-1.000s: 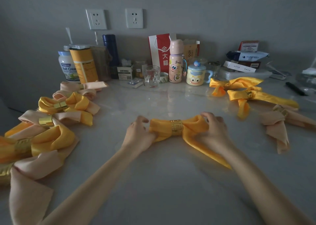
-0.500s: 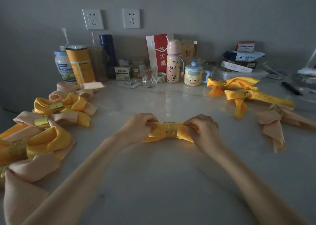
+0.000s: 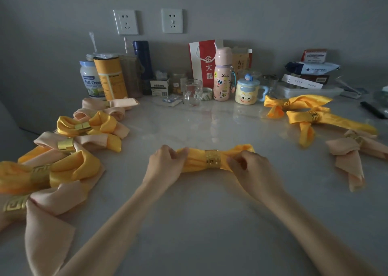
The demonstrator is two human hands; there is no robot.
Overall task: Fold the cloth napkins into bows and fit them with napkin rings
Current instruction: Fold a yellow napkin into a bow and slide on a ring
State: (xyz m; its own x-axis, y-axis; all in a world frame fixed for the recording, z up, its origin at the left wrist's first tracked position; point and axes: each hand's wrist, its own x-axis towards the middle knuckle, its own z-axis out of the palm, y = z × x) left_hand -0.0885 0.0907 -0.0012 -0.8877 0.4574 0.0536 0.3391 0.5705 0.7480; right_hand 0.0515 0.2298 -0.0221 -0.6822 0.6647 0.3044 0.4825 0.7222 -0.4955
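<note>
On your far left lay a heap of finished bows (image 3: 69, 166) in yellow satin and peach cloth, each cinched by a gold band. They overlapped one another on the pale, glossy stone-look tabletop (image 3: 199, 229).

Your left hand (image 3: 165, 167) pinched the left end of the yellow satin napkin (image 3: 195, 160), fingers curled round the bunched fabric. The napkin rested on the tabletop at the centre, between your hands. The gold fretwork napkin ring (image 3: 212, 159) sat round its middle.

Your right hand (image 3: 252, 170) gripped the right end the same way, closed on the fold. A corner of the loop showed beyond your knuckles. What lay under that palm was hidden.

Further right, well apart, were two ringed yellow napkins (image 3: 327, 120) and a ringed peach napkin (image 3: 346, 156) with trailing tails.

You appeared to be shaping the two loops, with the ring already on. From there, the likeliest trouble was the satin itself, which looked slick:
- A harder tug from one hand could have slid the ring off centre.
- The same tug could have drawn the opposite loop out through the ring.
- Pulling both ends outward together could have flattened the folds, leaving a strip rather than a bow.
- Letting go before the loops were evened could have let them spring lopsided.
</note>
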